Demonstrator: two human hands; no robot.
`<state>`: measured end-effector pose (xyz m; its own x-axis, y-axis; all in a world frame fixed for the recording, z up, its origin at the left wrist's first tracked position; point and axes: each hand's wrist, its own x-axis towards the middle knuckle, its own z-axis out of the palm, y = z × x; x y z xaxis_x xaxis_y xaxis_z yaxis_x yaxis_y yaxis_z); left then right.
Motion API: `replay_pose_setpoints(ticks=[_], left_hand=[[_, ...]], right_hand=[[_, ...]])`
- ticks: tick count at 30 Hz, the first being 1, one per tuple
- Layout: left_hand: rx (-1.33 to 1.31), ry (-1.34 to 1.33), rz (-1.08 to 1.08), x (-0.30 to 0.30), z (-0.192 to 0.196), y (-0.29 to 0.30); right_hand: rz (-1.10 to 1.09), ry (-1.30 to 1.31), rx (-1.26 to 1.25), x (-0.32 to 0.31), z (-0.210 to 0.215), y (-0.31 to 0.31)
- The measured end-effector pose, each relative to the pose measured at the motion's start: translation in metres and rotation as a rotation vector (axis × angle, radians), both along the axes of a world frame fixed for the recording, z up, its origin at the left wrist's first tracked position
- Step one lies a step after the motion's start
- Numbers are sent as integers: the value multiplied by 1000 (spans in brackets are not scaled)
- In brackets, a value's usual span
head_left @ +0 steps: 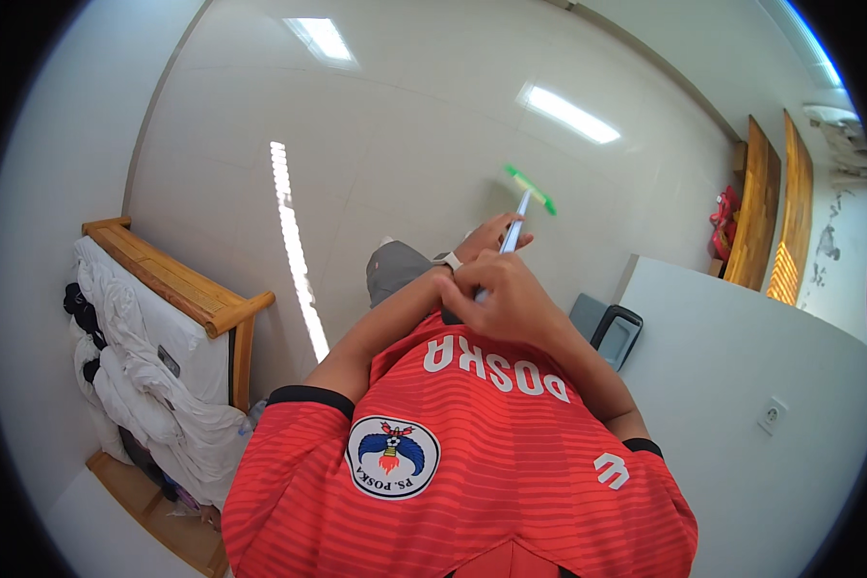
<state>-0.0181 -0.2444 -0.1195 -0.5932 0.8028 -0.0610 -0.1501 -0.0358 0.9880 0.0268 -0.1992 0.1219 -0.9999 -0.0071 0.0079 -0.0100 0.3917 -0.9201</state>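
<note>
Both hands grip the broom handle: right hand clamped low, left hand clamped just above, over white floor.

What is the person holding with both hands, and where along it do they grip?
A long-handled floor mop or squeegee with a green head. Both hands grip the upper end of its pale handle: right hand nearer the body, left hand just beyond.
</note>
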Motion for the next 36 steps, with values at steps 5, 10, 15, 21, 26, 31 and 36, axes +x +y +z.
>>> replay_pose_setpoints(ticks=[5, 10, 15, 21, 26, 31, 36], left_hand=[[-533, 6, -179, -6, -27, -54], [-615, 146, -17, -17, -91, -139], [-687, 190, 262, -36, -104, -204], [-849, 213, 498, -55, -100, -262], [-826, 419, 548, -60, -93, -268], [-637, 177, 342, -84, -117, -275], [-191, -445, -2, -99, -130, -280]], right_hand=[[125, -125, -82, 5, 36, -11], [104, -82, -281, -3, 38, -32], [-2, -160, -391, -14, 22, -48], [-14, -238, -485, -45, -49, -82], [-88, -305, -500, -66, -129, -119], [-72, -130, -235, -78, -119, -165], [-67, -116, -49, -88, -83, -197]])
